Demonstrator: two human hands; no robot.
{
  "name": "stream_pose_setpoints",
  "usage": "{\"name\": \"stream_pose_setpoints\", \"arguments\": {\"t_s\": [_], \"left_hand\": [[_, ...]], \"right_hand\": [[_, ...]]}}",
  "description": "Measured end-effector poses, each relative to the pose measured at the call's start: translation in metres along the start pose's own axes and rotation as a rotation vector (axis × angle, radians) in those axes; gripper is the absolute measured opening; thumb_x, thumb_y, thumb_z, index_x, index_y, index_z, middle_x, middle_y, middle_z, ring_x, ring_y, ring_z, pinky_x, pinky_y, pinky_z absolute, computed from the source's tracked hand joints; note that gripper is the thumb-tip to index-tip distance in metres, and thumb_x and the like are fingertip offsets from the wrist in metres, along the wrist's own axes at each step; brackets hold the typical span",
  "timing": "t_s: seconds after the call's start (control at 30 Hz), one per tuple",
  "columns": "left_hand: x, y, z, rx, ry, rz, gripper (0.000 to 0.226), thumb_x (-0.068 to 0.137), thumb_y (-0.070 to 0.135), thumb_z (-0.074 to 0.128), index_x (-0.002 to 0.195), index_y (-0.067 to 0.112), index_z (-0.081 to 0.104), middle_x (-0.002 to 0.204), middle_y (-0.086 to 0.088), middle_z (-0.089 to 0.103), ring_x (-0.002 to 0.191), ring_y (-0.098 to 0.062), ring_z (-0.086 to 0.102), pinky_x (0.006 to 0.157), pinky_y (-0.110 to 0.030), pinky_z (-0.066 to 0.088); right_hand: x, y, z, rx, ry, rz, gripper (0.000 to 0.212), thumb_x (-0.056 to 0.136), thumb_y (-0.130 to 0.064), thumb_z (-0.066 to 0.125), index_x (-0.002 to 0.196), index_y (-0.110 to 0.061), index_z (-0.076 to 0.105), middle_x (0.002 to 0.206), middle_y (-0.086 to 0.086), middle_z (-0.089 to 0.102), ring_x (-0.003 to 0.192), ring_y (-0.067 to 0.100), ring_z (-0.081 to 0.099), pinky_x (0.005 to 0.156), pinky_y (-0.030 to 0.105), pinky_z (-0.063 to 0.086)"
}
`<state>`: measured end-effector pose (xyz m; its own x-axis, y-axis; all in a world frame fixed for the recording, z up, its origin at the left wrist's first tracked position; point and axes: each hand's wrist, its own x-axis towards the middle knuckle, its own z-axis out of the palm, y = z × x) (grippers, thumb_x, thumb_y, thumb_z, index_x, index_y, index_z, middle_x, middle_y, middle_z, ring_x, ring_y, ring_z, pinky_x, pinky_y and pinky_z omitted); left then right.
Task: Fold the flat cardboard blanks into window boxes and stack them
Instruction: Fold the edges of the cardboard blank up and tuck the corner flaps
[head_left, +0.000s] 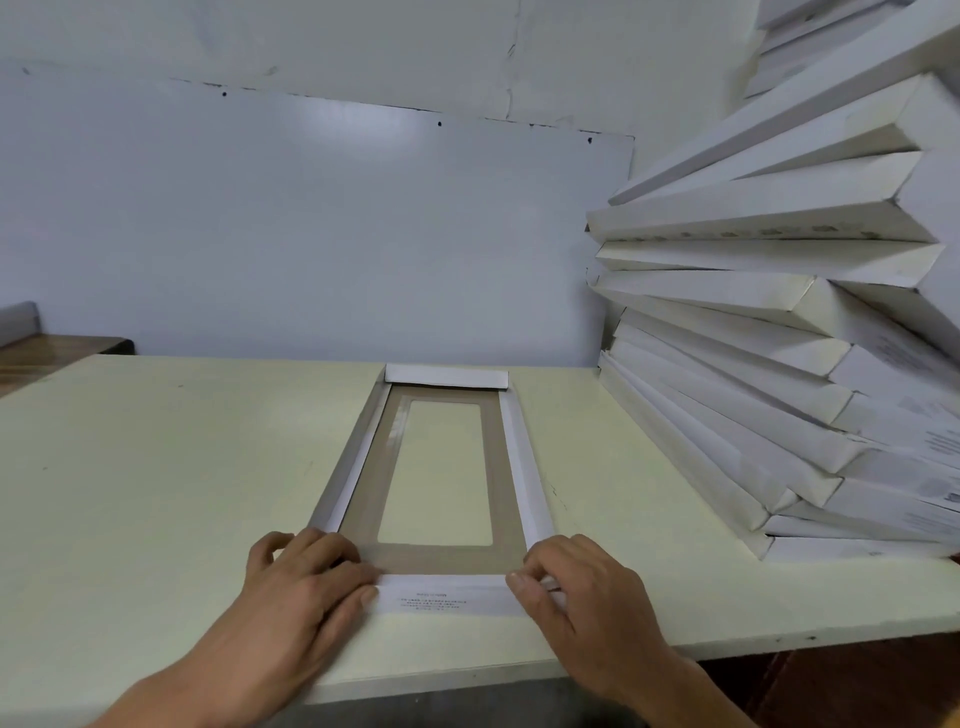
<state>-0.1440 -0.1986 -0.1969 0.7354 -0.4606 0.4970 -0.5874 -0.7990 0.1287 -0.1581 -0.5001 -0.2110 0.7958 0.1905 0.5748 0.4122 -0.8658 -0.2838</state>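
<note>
Working at a pale desk (156, 467), a person presses both hands onto the near end of a partly folded cardboard blank (374, 499) that lies flat in the middle of the surface, its long axis running away from the camera. The left hand (306, 577) has fingers curled over the near left corner, and the right hand (576, 582) pinches the near right corner; between them lies the white near flap (441, 597), printed with small text. Side walls along both long edges and the far flap (447, 375) are raised around the brown inner face, with the window opening (441, 473) showing the desk beneath. At the right, a tall, fanned stack of finished white boxes (779, 322) leans against the wall (311, 208).
</note>
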Motion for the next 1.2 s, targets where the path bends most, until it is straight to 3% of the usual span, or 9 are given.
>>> {"name": "stream_pose_setpoints", "arguments": {"t_s": [0.3,0.43,0.63,0.83,1.0,1.2], "left_hand": [[0.001,0.0,0.001,0.062,-0.009,-0.024,0.051,0.102,0.053,0.016,0.089,0.04,0.063,0.081,0.02,0.041,0.081,0.0,0.043,0.084,-0.032,0.034],[0.001,0.0,0.001,0.061,-0.029,-0.042,0.053,0.101,0.055,0.014,0.091,0.041,0.064,0.078,0.019,0.041,0.079,0.0,0.044,0.083,-0.032,0.038],[-0.001,0.0,0.0,0.06,-0.088,-0.038,0.053,0.099,0.056,0.01,0.098,0.042,0.062,0.083,0.019,0.04,0.085,-0.001,0.047,0.091,-0.033,0.03],[0.0,-0.004,-0.006,-0.085,-0.159,0.015,0.045,0.097,0.051,0.02,0.109,0.036,0.061,0.098,0.021,0.047,0.094,-0.001,0.047,0.087,-0.031,0.041],[0.0,-0.012,-0.009,-0.183,-0.096,0.02,0.03,0.095,0.049,0.036,0.082,0.026,0.05,0.085,0.019,0.045,0.081,-0.002,0.047,0.07,-0.02,0.041],[-0.001,-0.019,-0.009,-0.205,-0.099,0.053,0.03,0.096,0.048,0.04,0.073,0.031,0.044,0.08,0.018,0.044,0.079,-0.002,0.048,0.067,-0.019,0.04]], "right_hand": [[0.0,0.002,-0.005,-0.004,-0.065,-0.079,0.03,0.094,-0.05,0.048,0.077,-0.026,0.057,0.079,-0.016,0.053,0.073,0.003,0.047,0.058,0.02,0.041],[-0.001,0.005,-0.003,-0.005,-0.121,-0.087,0.031,0.095,-0.051,0.046,0.082,-0.027,0.061,0.085,-0.017,0.053,0.079,0.005,0.05,0.062,0.025,0.048],[-0.002,0.009,-0.005,-0.012,-0.178,-0.085,0.027,0.095,-0.051,0.044,0.087,-0.03,0.059,0.088,-0.018,0.053,0.082,0.006,0.05,0.064,0.025,0.048],[-0.002,0.012,-0.007,0.012,-0.256,-0.058,0.029,0.096,-0.051,0.041,0.097,-0.031,0.061,0.096,-0.019,0.055,0.092,0.008,0.051,0.077,0.026,0.05],[0.0,0.013,-0.012,0.056,-0.326,-0.044,0.021,0.097,-0.043,0.043,0.103,-0.033,0.06,0.1,-0.02,0.056,0.095,0.005,0.049,0.082,0.025,0.046],[0.004,0.01,-0.018,0.062,-0.373,-0.044,0.017,0.1,-0.035,0.045,0.104,-0.031,0.061,0.099,-0.018,0.057,0.094,0.005,0.049,0.083,0.023,0.043]]}}
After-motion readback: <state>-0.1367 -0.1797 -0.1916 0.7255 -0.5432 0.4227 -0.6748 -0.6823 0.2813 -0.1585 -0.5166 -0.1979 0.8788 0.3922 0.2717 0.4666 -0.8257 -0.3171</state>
